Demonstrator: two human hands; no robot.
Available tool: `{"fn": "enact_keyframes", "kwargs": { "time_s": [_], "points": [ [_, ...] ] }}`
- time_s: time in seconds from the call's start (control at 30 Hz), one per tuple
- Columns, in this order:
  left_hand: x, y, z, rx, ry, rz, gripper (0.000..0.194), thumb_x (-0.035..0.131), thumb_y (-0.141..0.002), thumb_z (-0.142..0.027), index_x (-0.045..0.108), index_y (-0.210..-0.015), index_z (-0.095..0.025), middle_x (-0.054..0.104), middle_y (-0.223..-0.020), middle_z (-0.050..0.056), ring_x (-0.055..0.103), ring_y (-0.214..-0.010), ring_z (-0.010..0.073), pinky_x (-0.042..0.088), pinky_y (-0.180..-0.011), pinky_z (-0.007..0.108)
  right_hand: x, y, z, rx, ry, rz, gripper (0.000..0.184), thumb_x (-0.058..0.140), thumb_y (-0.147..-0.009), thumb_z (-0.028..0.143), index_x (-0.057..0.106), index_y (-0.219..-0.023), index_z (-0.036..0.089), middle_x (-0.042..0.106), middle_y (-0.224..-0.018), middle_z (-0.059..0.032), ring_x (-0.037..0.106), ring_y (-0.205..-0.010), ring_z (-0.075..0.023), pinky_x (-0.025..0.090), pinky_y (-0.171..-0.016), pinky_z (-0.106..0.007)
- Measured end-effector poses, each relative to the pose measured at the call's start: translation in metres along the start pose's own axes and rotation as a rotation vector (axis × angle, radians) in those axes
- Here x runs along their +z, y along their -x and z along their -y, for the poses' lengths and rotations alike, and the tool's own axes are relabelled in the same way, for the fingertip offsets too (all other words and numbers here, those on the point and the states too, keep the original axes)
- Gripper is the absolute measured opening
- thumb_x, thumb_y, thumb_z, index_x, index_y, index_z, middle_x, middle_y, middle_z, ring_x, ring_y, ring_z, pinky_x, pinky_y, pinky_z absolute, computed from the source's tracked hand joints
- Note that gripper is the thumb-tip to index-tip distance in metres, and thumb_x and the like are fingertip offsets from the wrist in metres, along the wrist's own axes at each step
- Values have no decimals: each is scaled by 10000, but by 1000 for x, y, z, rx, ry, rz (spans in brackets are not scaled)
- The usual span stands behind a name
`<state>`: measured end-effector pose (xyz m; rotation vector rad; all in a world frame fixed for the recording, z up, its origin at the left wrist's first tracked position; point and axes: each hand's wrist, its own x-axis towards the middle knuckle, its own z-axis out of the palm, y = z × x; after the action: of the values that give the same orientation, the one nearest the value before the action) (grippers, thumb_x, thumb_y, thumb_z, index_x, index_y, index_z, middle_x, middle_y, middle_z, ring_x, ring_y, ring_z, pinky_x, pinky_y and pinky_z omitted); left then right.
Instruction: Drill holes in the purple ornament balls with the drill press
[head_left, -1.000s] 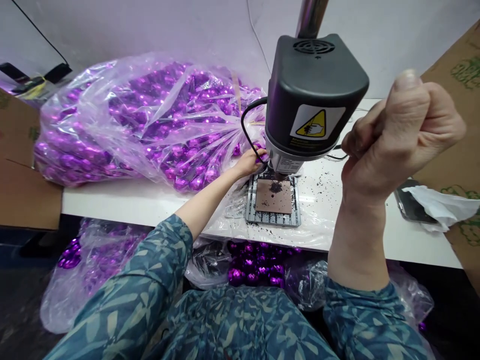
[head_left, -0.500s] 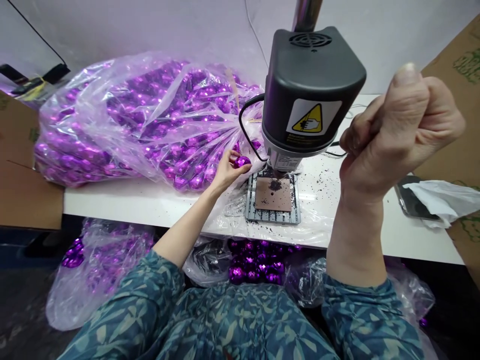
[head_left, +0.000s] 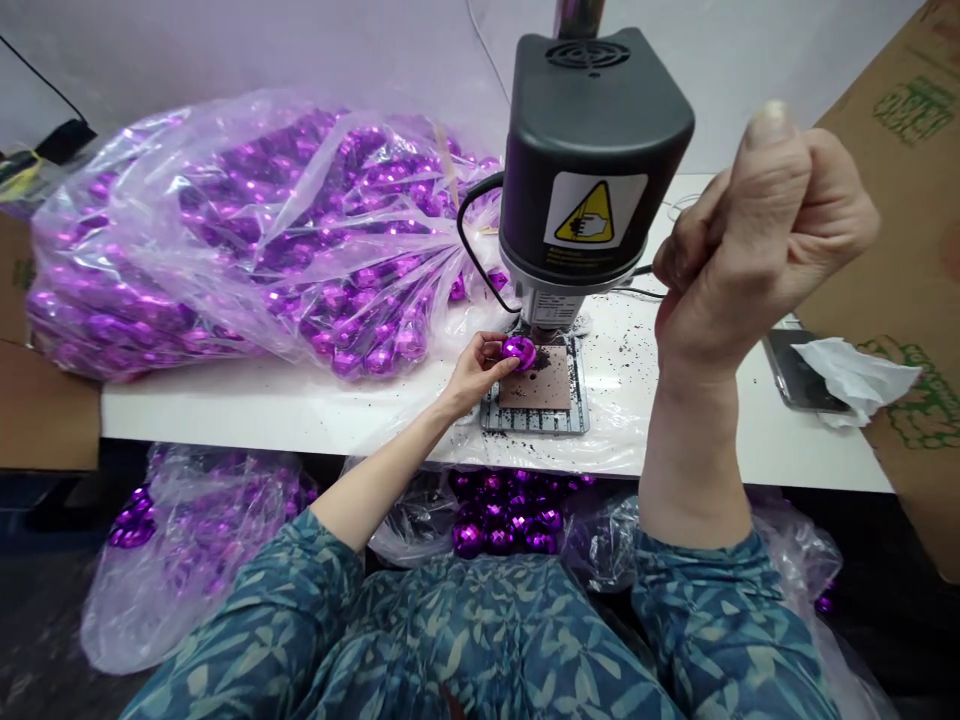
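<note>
My left hand (head_left: 474, 371) pinches a shiny purple faceted ball (head_left: 518, 351) at the left edge of the brown pad (head_left: 541, 379) on the drill press base. The dark grey drill head (head_left: 592, 160) with a yellow warning sticker hangs right above it. My right hand (head_left: 757, 240) is raised close to the camera in a fist, thumb on top, apparently round the press lever, which is hidden inside the fingers.
A big clear plastic bag of purple balls (head_left: 247, 230) lies on the white table (head_left: 225, 405) at left. More bagged balls (head_left: 506, 515) sit below the table edge. Black shavings dot the table. A phone (head_left: 795, 372) and white tissue (head_left: 855, 375) lie right, beside cardboard (head_left: 900, 260).
My left hand pulled back from under the drill head to the bag's mouth, picked up a purple ball and carried it to the brown pad. The right fist kept its grip.
</note>
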<state>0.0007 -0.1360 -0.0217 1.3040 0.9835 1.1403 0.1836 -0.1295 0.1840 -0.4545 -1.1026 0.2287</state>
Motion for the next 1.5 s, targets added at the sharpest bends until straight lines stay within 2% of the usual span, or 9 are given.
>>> {"fn": "enact_keyframes", "kwargs": {
  "time_s": [0.27, 0.4, 0.6, 0.7, 0.8, 0.9, 1.07, 1.2, 1.5],
  "points": [
    [3, 1, -2, 114, -318, 48, 516, 881, -785, -395, 656, -1195, -178, 743, -1153, 92, 704, -991, 209, 576, -874, 351, 2, 3, 2, -25, 115, 2, 560, 627, -813, 628, 309, -594, 222, 304, -428, 88, 293, -354, -43, 213, -405, -264],
    [14, 6, -9, 190, -483, 48, 509, 900, -772, -328, 684, -1216, -203, 741, -1171, 80, 687, -1099, 248, 569, -985, 422, 2, 3, 2, -29, 80, -9, 564, 643, -801, 619, 304, -590, 221, 288, -425, 87, 284, -349, -49, 189, -406, -277],
    [24, 8, -4, 200, -454, 44, 531, 881, -800, -306, 657, -1272, -210, 735, -1242, 100, 703, -1151, 259, 577, -1033, 461, 0, 3, -1, -37, 62, 6, 561, 655, -812, 599, 309, -594, 215, 308, -425, 82, 284, -356, -42, 183, -420, -274],
    [23, 9, -2, 193, -450, 35, 549, 895, -789, -319, 660, -1274, -215, 738, -1253, 108, 708, -1159, 267, 578, -1040, 477, -1, 12, 4, -79, 17, -21, 522, 647, -895, 433, 302, -586, 193, 303, -423, 74, 299, -362, -38, 178, -436, -270],
    [21, 8, -2, 187, -444, 41, 546, 897, -790, -316, 660, -1270, -207, 739, -1249, 112, 709, -1159, 266, 582, -1037, 468, -5, 28, 13, -59, 66, -59, 521, 576, -964, 300, 244, -583, 176, 256, -442, 59, 310, -385, -30, 199, -450, -258],
    [21, 8, -2, 189, -451, 43, 545, 898, -793, -315, 657, -1268, -197, 740, -1234, 114, 711, -1148, 265, 587, -1020, 456, -10, 42, 15, -28, 147, -81, 560, 567, -971, 348, 177, -607, 176, 202, -455, 52, 271, -389, -18, 231, -441, -238],
    [21, 7, -2, 195, -476, 43, 539, 901, -792, -331, 658, -1254, -200, 738, -1226, 108, 707, -1137, 265, 585, -1006, 446, -20, 53, -3, -157, 117, -167, 635, 633, -913, 468, 133, -642, 184, 95, -445, 69, 218, -349, -8, 210, -401, -203],
    [21, 7, -1, 200, -466, 38, 533, 901, -793, -334, 658, -1247, -199, 737, -1223, 107, 704, -1136, 263, 581, -1003, 439, -30, 59, -16, -189, 108, -202, 671, 673, -848, 511, 126, -645, 180, 51, -441, 75, 175, -337, -10, 217, -373, -212],
    [21, 7, 1, 239, -473, 36, 530, 899, -797, -321, 662, -1253, -190, 735, -1215, 108, 703, -1138, 262, 579, -1002, 437, -42, 69, -34, -336, 49, -127, 586, 605, -879, 372, 87, -692, 172, 92, -394, 84, 113, -314, -10, 184, -324, -188]
  ]
}}
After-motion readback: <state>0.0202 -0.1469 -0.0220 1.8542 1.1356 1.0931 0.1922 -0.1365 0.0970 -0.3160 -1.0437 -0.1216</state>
